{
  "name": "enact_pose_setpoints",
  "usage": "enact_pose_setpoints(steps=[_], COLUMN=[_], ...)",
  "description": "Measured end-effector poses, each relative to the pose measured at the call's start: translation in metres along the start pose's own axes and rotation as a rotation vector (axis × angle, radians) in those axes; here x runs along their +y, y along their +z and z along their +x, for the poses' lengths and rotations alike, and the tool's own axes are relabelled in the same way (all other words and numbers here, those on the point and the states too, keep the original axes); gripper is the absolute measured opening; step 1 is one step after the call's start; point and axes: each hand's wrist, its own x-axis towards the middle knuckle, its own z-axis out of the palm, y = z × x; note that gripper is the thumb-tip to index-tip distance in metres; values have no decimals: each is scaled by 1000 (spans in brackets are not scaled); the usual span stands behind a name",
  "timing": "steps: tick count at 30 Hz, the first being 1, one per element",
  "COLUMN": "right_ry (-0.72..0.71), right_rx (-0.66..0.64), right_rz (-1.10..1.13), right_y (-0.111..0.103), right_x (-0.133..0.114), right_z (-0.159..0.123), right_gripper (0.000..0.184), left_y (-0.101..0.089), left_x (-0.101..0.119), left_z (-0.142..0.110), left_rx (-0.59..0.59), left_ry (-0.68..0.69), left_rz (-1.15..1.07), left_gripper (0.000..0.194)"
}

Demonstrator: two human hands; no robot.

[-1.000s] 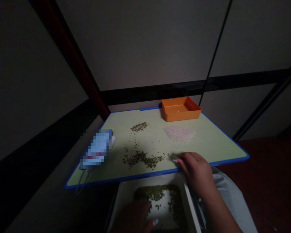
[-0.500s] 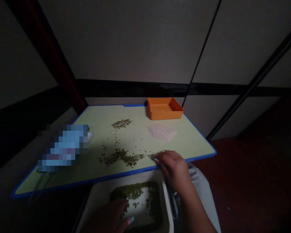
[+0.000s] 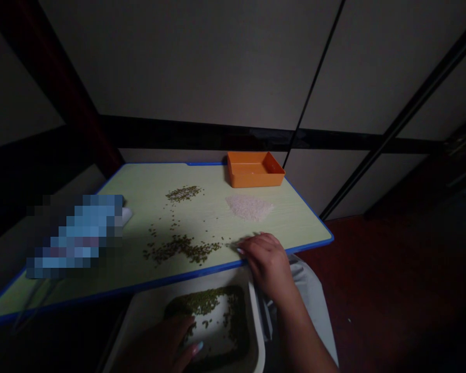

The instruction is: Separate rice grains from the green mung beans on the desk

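Observation:
My left hand (image 3: pixel 166 339) is low in a white tray (image 3: pixel 258 331), thumb and index finger apart, beside the small green beans (image 3: pixel 205 300) in it. Its other fingers are in shadow. On the pale green board, my right hand (image 3: pixel 266 256) rests near the front edge, with fingers bent and drawn together at the tips. Whatever they may pinch is hidden. Just left of those fingertips lies a loose scatter of beans (image 3: pixel 182 249). Farther back are a smaller bean pile (image 3: pixel 184 193) and a heap of whitish grains (image 3: pixel 248 207) that look like rice.
An orange open box (image 3: pixel 256 180) stands at the board's back right. A blurred blue object (image 3: pixel 81 228) lies on the left side. The board (image 3: pixel 116 254) has a blue rim, and a panelled wall (image 3: pixel 202 67) rises behind it. The tray sits below the front edge.
The whole view has shifted, so the board and everything on it appear farther left. Both hands keep about the same places relative to tray and board.

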Motion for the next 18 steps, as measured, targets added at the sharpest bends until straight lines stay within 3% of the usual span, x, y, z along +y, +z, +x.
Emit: enact_pose_setpoints(steps=[8,12,18], right_ry=[-81,-35,-78], right_rx=[-5,18,-104], right_rz=[112,76,114], right_y=[3,-6,-18], right_x=[-10,-8,-9], right_z=[4,5,4], right_gripper=[19,20,25], left_y=[-2,-4,-10], left_x=[0,2,7], left_z=[2,1,2], left_rx=[-40,-59,-55], left_ry=[3,-11,-5], left_rz=[-4,15,-9], left_gripper=[58,61,58])
